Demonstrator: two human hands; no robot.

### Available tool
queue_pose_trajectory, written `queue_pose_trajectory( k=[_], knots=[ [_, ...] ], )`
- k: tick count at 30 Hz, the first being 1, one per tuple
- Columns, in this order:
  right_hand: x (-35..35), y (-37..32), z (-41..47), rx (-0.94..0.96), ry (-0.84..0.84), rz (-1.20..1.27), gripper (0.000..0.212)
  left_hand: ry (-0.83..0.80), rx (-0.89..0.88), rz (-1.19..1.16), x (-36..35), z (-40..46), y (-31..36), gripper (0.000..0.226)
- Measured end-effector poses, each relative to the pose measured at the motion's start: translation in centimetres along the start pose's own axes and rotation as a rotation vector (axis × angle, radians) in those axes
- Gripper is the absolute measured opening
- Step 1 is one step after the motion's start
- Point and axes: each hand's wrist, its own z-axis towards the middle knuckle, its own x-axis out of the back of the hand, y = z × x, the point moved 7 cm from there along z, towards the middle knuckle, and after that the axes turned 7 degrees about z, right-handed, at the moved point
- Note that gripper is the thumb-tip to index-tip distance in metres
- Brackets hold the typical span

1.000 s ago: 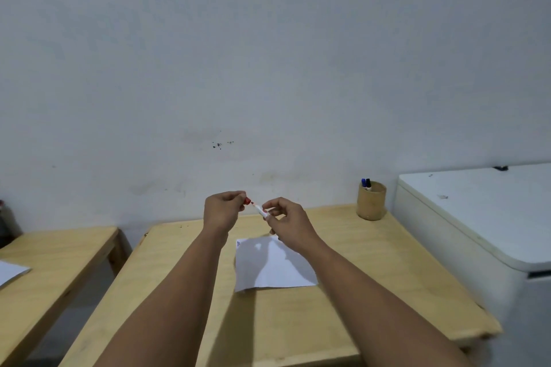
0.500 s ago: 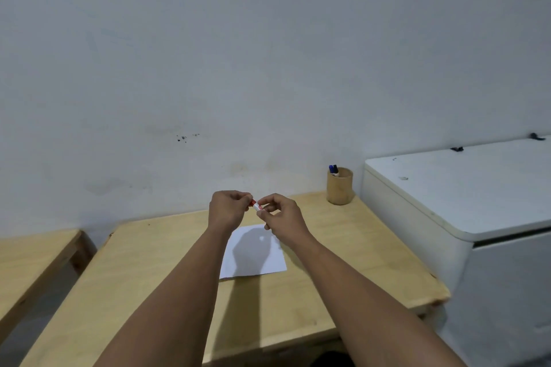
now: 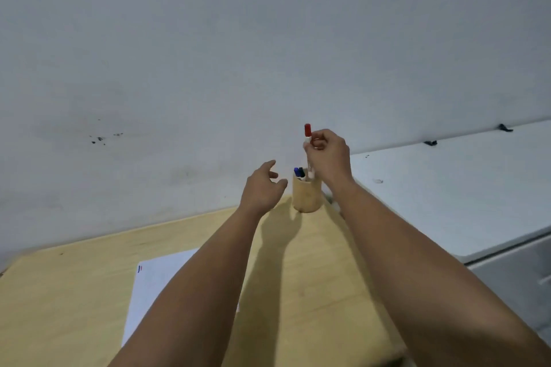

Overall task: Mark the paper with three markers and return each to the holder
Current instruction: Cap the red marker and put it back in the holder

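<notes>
My right hand (image 3: 328,155) pinches a capped red marker (image 3: 308,140) upright, its lower end just inside the mouth of the tan cylindrical holder (image 3: 307,195) at the table's far right. A blue marker (image 3: 296,172) and a black marker (image 3: 302,172) stand in the holder. My left hand (image 3: 262,188) hovers just left of the holder with fingers apart, holding nothing. The white paper (image 3: 155,286) lies on the table nearer to me, partly covered by my left forearm; short coloured strokes (image 3: 140,269) show at its top left corner.
The wooden table (image 3: 74,292) ends at a grey wall (image 3: 268,39) right behind the holder. A white cabinet or appliance (image 3: 462,188) stands against the table's right edge, its top higher than the tabletop.
Both hands held the red marker together over the paper before. Now my right hand has carried it, capped, to the holder, and my left hand has let go and opened.
</notes>
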Motion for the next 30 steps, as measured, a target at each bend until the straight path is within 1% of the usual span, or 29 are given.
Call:
queue_pose_trajectory(
  k=[2,6,8,10,11,13,16,18,21,23,26,28,30],
  knots=[
    [0.8,1.2,2.3,0.001,0.016,-0.007,0.01,-0.044,0.02,0.014,-2.7,1.5,-1.1,0.073],
    [0.5,4.7,4.8,-0.02,-0.042,-0.049,0.011,-0.107,0.051,0.041,-7.1,3.9,-3.1,0.097],
    [-0.1,6.6,5.1,-0.05,-0.09,-0.068,0.014,-0.129,0.058,0.028,-8.7,4.7,-4.1,0.104],
    [-0.8,8.3,4.8,-0.084,-0.14,-0.082,0.019,-0.155,0.051,-0.034,-10.1,5.0,-4.8,0.107],
    [-1.1,9.0,4.5,-0.103,-0.163,-0.095,0.02,-0.162,0.036,-0.086,-10.8,5.0,-5.0,0.106],
    [-1.6,9.9,3.8,-0.125,-0.2,-0.12,0.017,-0.141,0.012,-0.166,-11.8,5.0,-5.4,0.093],
    [-1.8,10.3,2.7,-0.096,-0.201,-0.118,0.017,-0.088,0.029,-0.103,-12.3,5.0,-5.6,0.072],
    [-1.8,10.0,1.9,-0.031,-0.175,-0.155,0.003,-0.074,0.038,-0.09,-12.2,5.0,-5.6,0.065],
    [-2.0,9.9,0.8,0.027,-0.157,-0.228,0.022,-0.07,0.034,-0.091,-11.9,4.8,-5.1,0.062],
    [-2.3,9.8,0.0,0.049,-0.162,-0.255,0.026,-0.057,0.024,-0.076,-11.9,4.7,-5.0,0.057],
    [-2.6,9.6,-0.4,0.067,-0.194,-0.255,0.024,-0.046,0.021,-0.052,-12.0,4.6,-5.1,0.05],
    [-2.4,9.2,-0.3,0.076,-0.188,-0.271,0.02,-0.062,0.024,-0.029,-12.2,4.5,-5.0,0.055],
    [-1.9,8.0,-0.1,0.092,-0.133,-0.251,0.015,-0.083,0.03,0.0,-12.3,4.5,-4.8,0.059]
  ],
)
